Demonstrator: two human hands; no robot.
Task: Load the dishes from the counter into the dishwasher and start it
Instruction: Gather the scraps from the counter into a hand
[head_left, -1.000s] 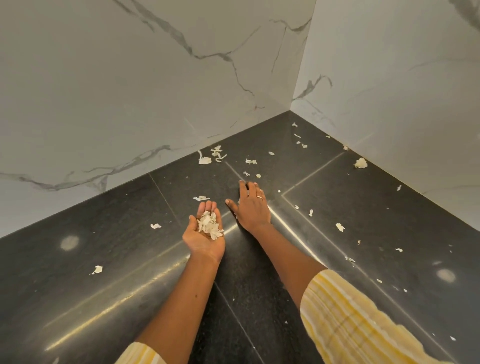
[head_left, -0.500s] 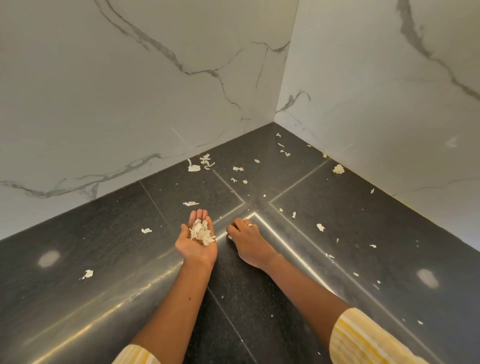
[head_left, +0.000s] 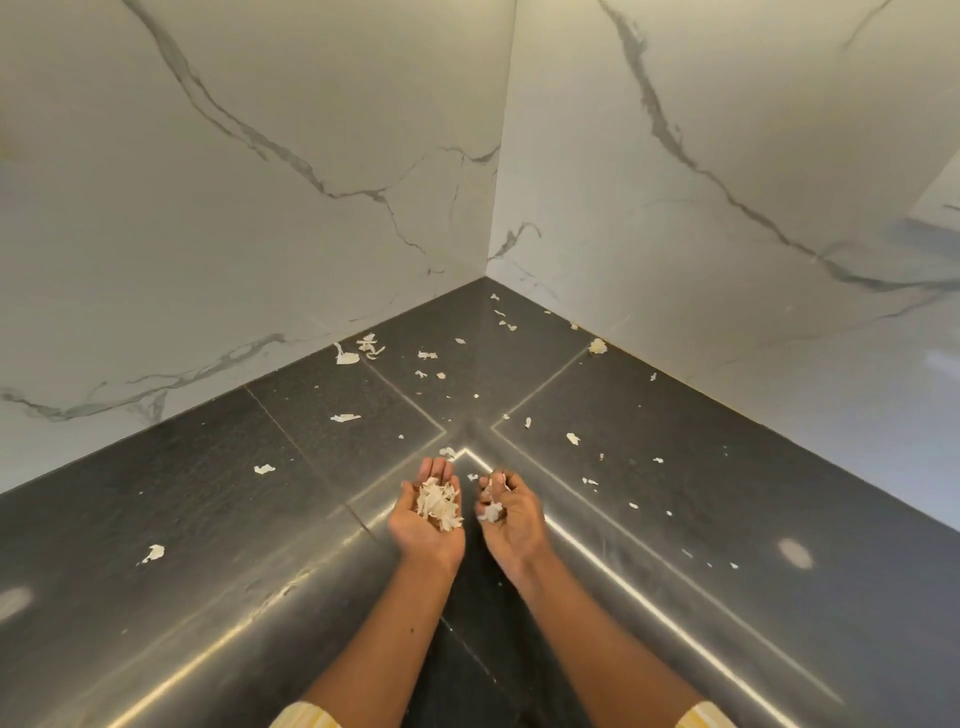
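Fingers: right hand is curling them round a few flakes; left hand is lying cupped, palm up, carrying a loose heap.
Risk: heap is sitting unguarded; tilting or bumping it would be spilling it.
Beyond fingertips: scraps are littering the counter.
Dishes, dishwasher: not showing.

One head-worn wide-angle view looks forward and steeply down from close above the dark grey speckled stone counter, facing the corner where two white grey-veined marble walls meet.
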